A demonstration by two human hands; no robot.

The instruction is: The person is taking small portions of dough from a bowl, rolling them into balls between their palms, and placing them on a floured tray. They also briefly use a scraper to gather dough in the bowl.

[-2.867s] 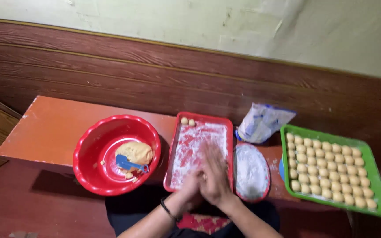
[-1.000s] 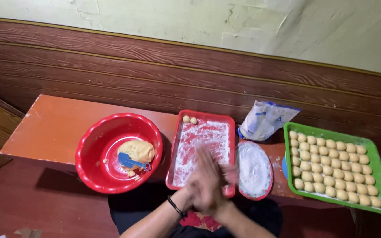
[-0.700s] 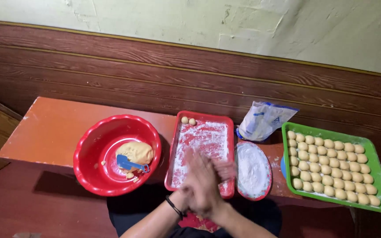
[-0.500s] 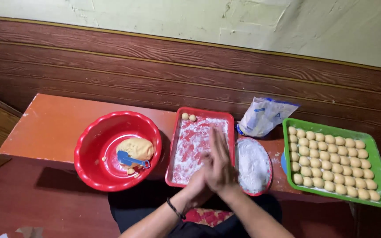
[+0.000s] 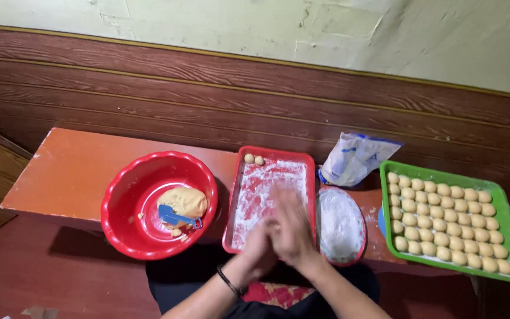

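Observation:
My left hand (image 5: 257, 243) and my right hand (image 5: 291, 226) press palm to palm, blurred, over the near end of a floured red tray (image 5: 267, 188). Whatever lies between the palms is hidden. A dark band circles my left wrist. Two small dough balls (image 5: 253, 159) sit at the tray's far end. To the left stands a red bowl (image 5: 119, 195) with a lump of yellow dough (image 5: 185, 199) and a blue scraper (image 5: 175, 217). On the right a green tray (image 5: 444, 173) holds several rows of dough balls (image 5: 444, 220).
An oval red plate of white flour (image 5: 339, 223) lies between the two trays. A plastic flour bag (image 5: 355, 156) leans behind it. Everything rests on a low orange table (image 5: 84, 168) against a brown panelled wall (image 5: 255, 94). My lap is below the table edge.
My palms have kept sliding back and forth against each other over the near end of the red tray. The bowl, the trays and the plate have not moved.

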